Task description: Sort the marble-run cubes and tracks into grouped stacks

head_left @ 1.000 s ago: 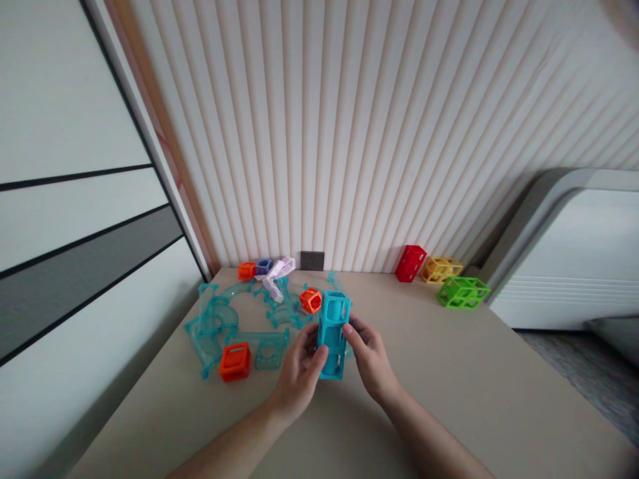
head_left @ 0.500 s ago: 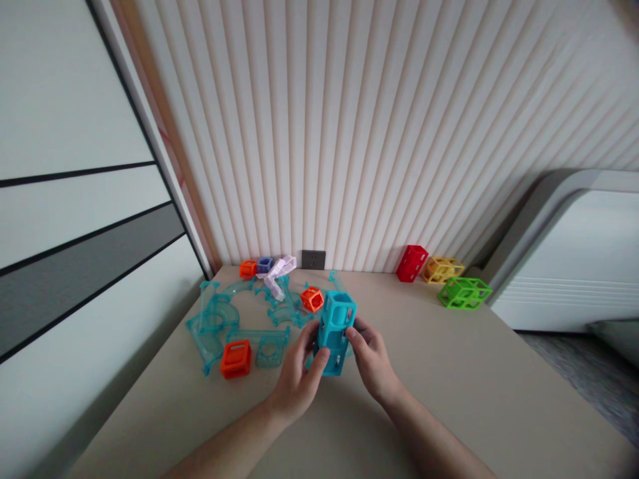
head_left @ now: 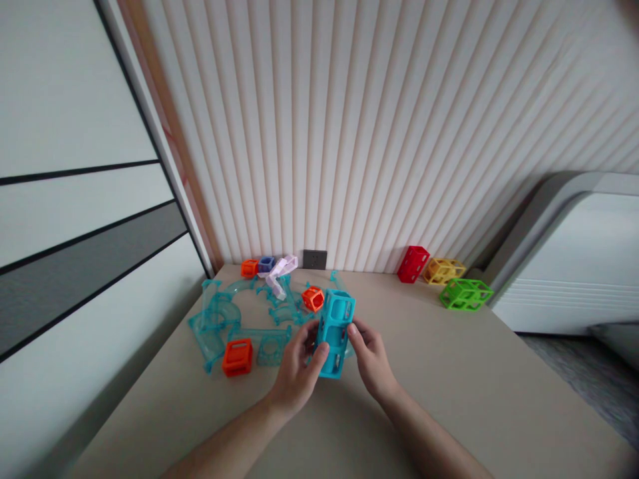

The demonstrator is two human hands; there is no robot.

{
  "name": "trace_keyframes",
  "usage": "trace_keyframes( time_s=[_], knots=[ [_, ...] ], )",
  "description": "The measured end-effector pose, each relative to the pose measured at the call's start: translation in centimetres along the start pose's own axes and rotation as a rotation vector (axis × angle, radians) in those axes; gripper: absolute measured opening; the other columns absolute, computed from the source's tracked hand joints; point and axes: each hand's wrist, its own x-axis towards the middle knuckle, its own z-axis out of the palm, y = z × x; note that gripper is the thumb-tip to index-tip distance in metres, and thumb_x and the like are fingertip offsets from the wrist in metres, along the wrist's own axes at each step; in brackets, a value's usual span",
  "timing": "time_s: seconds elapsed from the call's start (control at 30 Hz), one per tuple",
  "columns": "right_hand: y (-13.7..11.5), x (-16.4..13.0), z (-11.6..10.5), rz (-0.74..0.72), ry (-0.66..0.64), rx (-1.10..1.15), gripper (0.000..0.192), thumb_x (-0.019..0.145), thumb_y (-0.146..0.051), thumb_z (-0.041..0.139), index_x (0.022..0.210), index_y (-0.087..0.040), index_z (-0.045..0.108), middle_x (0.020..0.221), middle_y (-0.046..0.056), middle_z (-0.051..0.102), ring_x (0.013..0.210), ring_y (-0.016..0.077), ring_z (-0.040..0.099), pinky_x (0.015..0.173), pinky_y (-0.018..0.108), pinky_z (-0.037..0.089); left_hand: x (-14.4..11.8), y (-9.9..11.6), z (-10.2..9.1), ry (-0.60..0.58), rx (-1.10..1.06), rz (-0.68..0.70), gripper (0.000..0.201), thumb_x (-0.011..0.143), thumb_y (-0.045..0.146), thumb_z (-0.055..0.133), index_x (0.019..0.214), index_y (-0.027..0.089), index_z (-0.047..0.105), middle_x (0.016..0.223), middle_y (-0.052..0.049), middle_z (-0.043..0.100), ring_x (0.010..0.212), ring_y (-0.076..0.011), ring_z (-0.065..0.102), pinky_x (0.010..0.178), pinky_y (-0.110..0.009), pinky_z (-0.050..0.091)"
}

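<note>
Between my hands is a tall blue stack of open-sided cube blocks [head_left: 336,332], held up off the table and tilted slightly. My left hand [head_left: 302,366] is closed round its lower left side, the thumb pressed on the front face. On the other side, my right hand [head_left: 368,349] grips the right edge with thumb and fingers; some fingertips are hidden behind the stack. An orange cube block [head_left: 313,299] lies just behind the stack. Left of my left hand sit a larger orange cube block [head_left: 237,357] and a clear teal square piece with a round hole [head_left: 271,349].
Clear teal track pieces [head_left: 219,313] spread over the table's left side. Behind them are an orange cube [head_left: 249,268], a purple cube [head_left: 266,264] and a pale lilac piece [head_left: 278,274]. Red [head_left: 413,264], yellow [head_left: 443,271] and green [head_left: 466,294] block frames stand at the back right, near the wall.
The blue stack has tipped a little in my hands, so its front openings face me more. Both hands keep their grip, and the view has shifted slightly.
</note>
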Motion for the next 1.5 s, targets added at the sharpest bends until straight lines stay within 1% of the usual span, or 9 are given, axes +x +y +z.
trace_keyframes(
  time_s=[0.33,0.5,0.73,0.87,1.0,1.1,1.23,1.37,1.5],
  knots=[
    [0.3,-0.1,-0.2,-0.009,-0.014,-0.038,0.046,0.092,-0.058,0.060,0.107,-0.018,0.076,0.090,0.006,0.076,0.080,0.0222,0.067,0.080,0.033,0.055,0.0,0.2,0.3,-0.004,-0.055,-0.009,0.044,0.093,0.047,0.063,0.127,0.020,0.057,0.123,-0.013,0.069,0.107,-0.0260,0.068,0.090,-0.035,0.055],
    [0.9,-1.0,0.1,-0.227,-0.003,-0.240,0.053,0.093,-0.047,0.065,0.139,-0.024,0.057,0.120,0.010,0.069,0.100,0.0255,0.065,0.090,0.038,0.054,0.3,0.4,0.4,0.090,-0.155,0.064,0.040,0.089,0.041,0.069,0.121,0.023,0.053,0.120,-0.009,0.069,0.110,-0.0244,0.067,0.097,-0.036,0.052],
    [1.1,-1.6,0.2,-0.344,-0.178,-0.536,0.068,0.087,-0.037,0.073,0.148,-0.025,0.046,0.132,0.014,0.061,0.116,0.0305,0.060,0.099,0.043,0.052,0.6,-0.1,0.0,0.174,-0.228,0.056,0.045,0.080,0.039,0.079,0.113,0.024,0.053,0.108,-0.005,0.070,0.103,-0.0219,0.068,0.090,-0.033,0.054],
    [1.3,-1.7,0.3,-0.372,-0.118,-0.625,0.065,0.086,-0.031,0.072,0.146,-0.025,0.049,0.123,0.013,0.067,0.108,0.0306,0.065,0.093,0.044,0.055,0.6,-0.2,0.0,0.138,-0.152,0.044,0.045,0.080,0.038,0.080,0.113,0.023,0.054,0.110,-0.006,0.068,0.104,-0.0213,0.067,0.094,-0.033,0.052],
    [1.8,-0.7,-0.3,-0.372,0.043,-0.635,0.052,0.086,-0.033,0.070,0.136,-0.022,0.057,0.120,0.013,0.070,0.107,0.0298,0.067,0.094,0.043,0.054,0.5,-0.2,0.2,0.115,-0.093,0.096,0.044,0.090,0.043,0.068,0.126,0.023,0.051,0.130,-0.012,0.062,0.122,-0.0261,0.060,0.106,-0.041,0.047],
    [2.0,1.6,-2.4,-0.300,0.298,-0.610,0.048,0.088,-0.040,0.068,0.130,-0.019,0.059,0.114,0.012,0.072,0.103,0.0285,0.068,0.093,0.043,0.053,0.6,-0.5,0.1,0.142,-0.048,0.083,0.044,0.094,0.048,0.061,0.129,0.022,0.053,0.132,-0.014,0.061,0.129,-0.0281,0.056,0.109,-0.043,0.044],
    [2.7,5.8,-8.1,-0.128,0.597,-0.646,0.059,0.085,-0.049,0.063,0.132,-0.015,0.055,0.117,0.014,0.072,0.102,0.0275,0.069,0.091,0.040,0.053,0.6,-1.1,-0.1,0.143,0.012,0.017,0.041,0.092,0.050,0.063,0.121,0.021,0.057,0.123,-0.013,0.065,0.122,-0.0269,0.060,0.105,-0.041,0.046],
    [4.0,7.8,-14.4,0.076,0.704,-0.783,0.067,0.081,-0.050,0.061,0.134,-0.010,0.053,0.117,0.020,0.072,0.104,0.0313,0.069,0.088,0.039,0.052,0.5,-1.3,-0.2,0.126,0.042,0.017,0.040,0.091,0.051,0.064,0.115,0.020,0.060,0.113,-0.012,0.067,0.111,-0.0256,0.064,0.100,-0.039,0.049],
    [5.1,8.0,-17.8,0.210,0.713,-0.867,0.062,0.078,-0.045,0.063,0.130,-0.011,0.057,0.115,0.021,0.072,0.104,0.0347,0.068,0.086,0.041,0.051,0.4,-1.3,-0.2,0.093,0.073,0.015,0.039,0.092,0.051,0.062,0.115,0.020,0.062,0.106,-0.011,0.068,0.105,-0.0254,0.066,0.096,-0.039,0.050]
  ],
)
